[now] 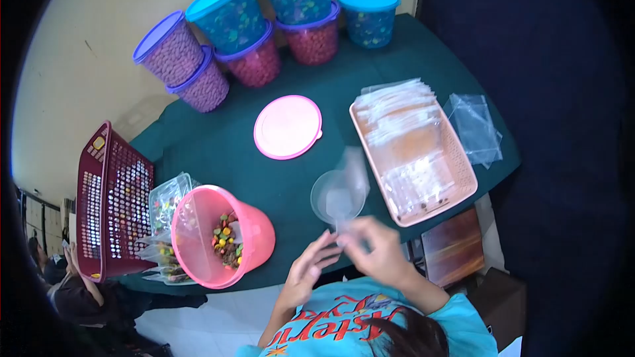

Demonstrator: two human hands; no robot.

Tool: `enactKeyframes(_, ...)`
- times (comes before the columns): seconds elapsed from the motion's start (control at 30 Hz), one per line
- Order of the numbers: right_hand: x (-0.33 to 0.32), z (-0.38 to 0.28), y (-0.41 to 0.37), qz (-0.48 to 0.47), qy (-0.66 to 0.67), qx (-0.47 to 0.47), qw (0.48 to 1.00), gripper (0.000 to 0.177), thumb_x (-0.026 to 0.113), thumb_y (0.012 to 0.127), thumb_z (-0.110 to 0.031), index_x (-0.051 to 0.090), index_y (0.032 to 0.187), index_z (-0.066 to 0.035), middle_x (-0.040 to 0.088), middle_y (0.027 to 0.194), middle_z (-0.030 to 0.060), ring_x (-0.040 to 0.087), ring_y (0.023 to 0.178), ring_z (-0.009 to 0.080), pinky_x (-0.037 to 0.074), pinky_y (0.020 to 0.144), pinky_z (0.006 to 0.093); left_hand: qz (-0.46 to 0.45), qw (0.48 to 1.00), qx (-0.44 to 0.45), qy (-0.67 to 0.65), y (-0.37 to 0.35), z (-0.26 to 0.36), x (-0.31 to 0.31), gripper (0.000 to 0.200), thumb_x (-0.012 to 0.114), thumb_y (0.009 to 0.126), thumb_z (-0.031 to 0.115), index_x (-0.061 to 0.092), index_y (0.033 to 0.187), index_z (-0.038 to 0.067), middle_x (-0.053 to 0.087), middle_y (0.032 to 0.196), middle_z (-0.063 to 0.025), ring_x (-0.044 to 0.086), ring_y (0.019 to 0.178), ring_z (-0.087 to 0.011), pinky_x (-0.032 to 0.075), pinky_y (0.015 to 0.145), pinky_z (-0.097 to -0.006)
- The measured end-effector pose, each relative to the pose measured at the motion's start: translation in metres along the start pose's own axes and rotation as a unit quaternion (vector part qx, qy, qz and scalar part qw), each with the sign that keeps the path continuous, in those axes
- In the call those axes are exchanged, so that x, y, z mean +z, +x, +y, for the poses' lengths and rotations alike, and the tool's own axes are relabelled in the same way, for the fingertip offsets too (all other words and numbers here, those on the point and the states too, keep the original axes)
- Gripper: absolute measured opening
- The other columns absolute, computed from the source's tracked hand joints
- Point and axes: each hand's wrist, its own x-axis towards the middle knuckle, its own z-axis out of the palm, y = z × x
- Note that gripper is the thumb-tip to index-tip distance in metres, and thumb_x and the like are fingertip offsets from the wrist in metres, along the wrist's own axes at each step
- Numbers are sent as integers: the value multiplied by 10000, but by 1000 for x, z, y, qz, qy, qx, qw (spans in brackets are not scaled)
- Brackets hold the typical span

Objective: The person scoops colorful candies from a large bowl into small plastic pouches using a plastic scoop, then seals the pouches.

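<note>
My right hand [378, 251] and my left hand [309, 270] meet at the near table edge. Both pinch the lower end of a small clear plastic bag [338, 195] whose mouth is spread into a round opening. The right hand's fingers are curled on the bag. The left hand's fingers are straighter and touch its edge. A pink bucket [254, 235] lies tilted to the left of my hands, with coloured sweets [226, 238] inside. A peach tray [463, 178] of empty clear bags stands to the right.
A pink lid [288, 125] lies mid-table. Stacked tubs [251, 33] with blue and purple lids line the far edge. A maroon basket [109, 205] and filled packets [165, 208] sit at the left. Loose clear bags [473, 125] lie at the right. Another person [73, 284] sits at the lower left.
</note>
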Motion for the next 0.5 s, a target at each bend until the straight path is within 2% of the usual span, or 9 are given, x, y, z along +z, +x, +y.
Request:
enactKeyframes(0.03, 8, -21, -4, -52, -36, -102, 993, 307, 590, 713, -48, 550, 1015, -13, 522, 1085, 157, 557, 906, 270, 458, 783, 322, 32, 998, 18, -47, -7, 9, 6, 922, 379, 730, 683, 89, 1349, 65, 186, 1375, -153, 311, 1215, -287, 307, 947, -420)
enactKeyframes(0.1, 35, -22, 7, -62, -95, -228, 967, 331, 588, 694, -36, 546, 1020, -2, 514, 1092, 155, 545, 925, 275, 455, 795, 330, 41, 985, 134, -98, -3, 9, -13, 931, 330, 726, 709, 88, 1347, 60, 178, 1376, -155, 275, 1233, -302, 286, 965, -425)
enactKeyframes(0.17, 49, -31, 6, -79, -80, -244, 963, 340, 585, 687, -19, 545, 1024, 0, 507, 1102, 151, 539, 943, 278, 451, 805, 339, 77, 973, 167, -142, -17, 15, -16, 940, 253, 724, 731, 162, 1322, 11, 219, 1348, -185, 284, 1213, -356, 269, 982, -455)
enactKeyframes(0.23, 62, -44, 5, -82, -91, -256, 959, 351, 585, 683, -3, 543, 1031, -2, 507, 1097, 147, 535, 951, 285, 456, 793, 338, 77, 970, 164, -164, -33, 23, -25, 922, 270, 734, 715, 147, 1325, 18, 198, 1358, -174, 272, 1224, -338, 261, 983, -453)
enactKeyframes(0.27, 70, -45, 6, -76, -78, -268, 957, 343, 610, 654, 8, 563, 994, 1, 539, 1022, 131, 550, 915, 278, 464, 768, 334, 61, 967, 158, -188, -39, 25, -31, 906, 288, 743, 700, 131, 1327, 25, 177, 1369, -163, 261, 1235, -320, 253, 985, -451)
enactKeyframes(0.3, 78, -46, 6, -85, -73, -278, 954, 343, 610, 654, 8, 563, 994, 1, 539, 1022, 131, 550, 915, 278, 464, 768, 334, 73, 965, 168, -186, -46, 28, -38, 906, 288, 743, 700, 131, 1327, 25, 177, 1369, -163, 261, 1235, -320, 253, 985, -451)
enactKeyframes(0.37, 99, -50, 6, -74, -19, -304, 950, 301, 640, 622, 4, 593, 919, -8, 571, 888, 100, 573, 859, 256, 471, 745, 321, 58, 965, 175, -184, -62, 32, -53, 868, 257, 758, 688, 232, 1284, -2, 206, 1348, -191, 280, 1215, -357, 266, 980, -469)
enactKeyframes(0.4, 111, -61, 7, -43, -9, -304, 952, 175, 665, 608, 30, 627, 772, -17, 587, 728, 62, 595, 742, 219, 480, 711, 310, 62, 961, 169, -211, -73, 36, -59, 875, 312, 739, 693, 241, 1271, 2, 203, 1338, -224, 292, 1208, -354, 279, 974, -451)
enactKeyframes(0.5, 150, -73, 5, -69, -17, -334, 940, 150, 665, 606, -16, 599, 739, -36, 547, 713, 52, 557, 680, 202, 464, 639, 310, 42, 957, 174, -226, -100, 38, -91, 917, 393, 700, 698, 206, 1286, 17, 212, 1316, -266, 305, 1200, -346, 298, 966, -419)
